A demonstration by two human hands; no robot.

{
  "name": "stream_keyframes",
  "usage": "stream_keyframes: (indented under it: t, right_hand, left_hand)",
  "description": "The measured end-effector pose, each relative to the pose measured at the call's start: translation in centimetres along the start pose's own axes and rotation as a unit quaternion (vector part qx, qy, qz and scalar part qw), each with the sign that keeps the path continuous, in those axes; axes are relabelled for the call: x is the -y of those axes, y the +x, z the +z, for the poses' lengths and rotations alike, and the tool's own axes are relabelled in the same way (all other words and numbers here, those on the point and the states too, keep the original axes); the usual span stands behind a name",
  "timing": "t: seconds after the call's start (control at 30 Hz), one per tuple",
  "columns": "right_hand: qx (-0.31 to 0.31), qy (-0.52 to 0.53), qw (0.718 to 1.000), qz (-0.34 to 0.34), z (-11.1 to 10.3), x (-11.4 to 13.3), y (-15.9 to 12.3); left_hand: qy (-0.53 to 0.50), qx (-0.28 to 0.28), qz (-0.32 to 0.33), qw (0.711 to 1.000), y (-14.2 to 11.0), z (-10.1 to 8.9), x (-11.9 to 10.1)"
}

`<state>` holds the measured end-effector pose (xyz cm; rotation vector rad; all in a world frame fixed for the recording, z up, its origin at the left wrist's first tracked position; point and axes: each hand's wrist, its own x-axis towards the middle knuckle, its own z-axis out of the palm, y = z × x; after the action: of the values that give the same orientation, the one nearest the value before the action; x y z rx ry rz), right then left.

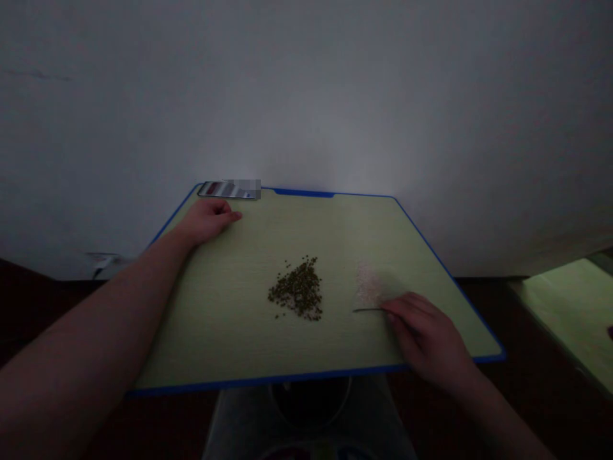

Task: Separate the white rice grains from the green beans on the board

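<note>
My left hand rests loosely curled at the far left of the pale table top, just in front of a phone-like flat object; nothing shows in its fingers. Between the thumb and fingers of my right hand is a thin metal tool, like tweezers, pointing left. Its tip lies by the near edge of a pile of small pale grains, which looks like rice. Left of that, mid-table, a heap of small dark green beans is spread in a rough triangle, with some pale grains among them.
Blue edging runs round the table, and a wall stands right behind it. Below the near edge is a dark round shape on a grey seat or stand. A second pale surface stands at the right. A plug sits low on the left wall.
</note>
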<state>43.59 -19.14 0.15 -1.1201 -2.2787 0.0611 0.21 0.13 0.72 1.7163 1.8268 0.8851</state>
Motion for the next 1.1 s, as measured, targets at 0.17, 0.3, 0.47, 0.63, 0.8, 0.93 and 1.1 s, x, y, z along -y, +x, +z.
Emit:
stream_keyframes:
  t: [0.17,0.3,0.47,0.63,0.8,0.93,1.1]
  right_hand:
    - [-0.014,0.001,1.000,0.008,-0.2,-0.6,1.5]
    - [-0.015,0.018,1.000,0.018,-1.0,0.9,1.5]
    - [-0.005,0.027,0.999,-0.035,0.5,5.5,1.4]
    - [-0.004,0.041,0.989,-0.140,3.0,9.5,2.7]
    - [0.002,0.119,0.992,-0.033,1.6,8.4,7.1]
    - [0.093,0.162,0.981,0.043,1.4,6.4,13.3]
    - [0.216,0.163,0.950,0.157,5.0,3.5,21.0]
  left_hand:
    - [-0.006,-0.005,0.012,1.000,0.2,0.0,0.3]
    - [-0.013,0.000,0.021,1.000,0.4,0.0,0.5]
    - [-0.009,-0.001,0.013,1.000,0.3,0.0,0.6]
    - [-0.019,0.000,0.013,1.000,0.3,0.1,0.6]
    - [-0.015,0.003,0.006,1.000,0.2,0.1,0.6]
    - [-0.010,-0.001,0.015,1.000,0.2,0.0,0.6]
    - [-0.016,-0.001,0.018,1.000,0.3,-0.1,0.8]
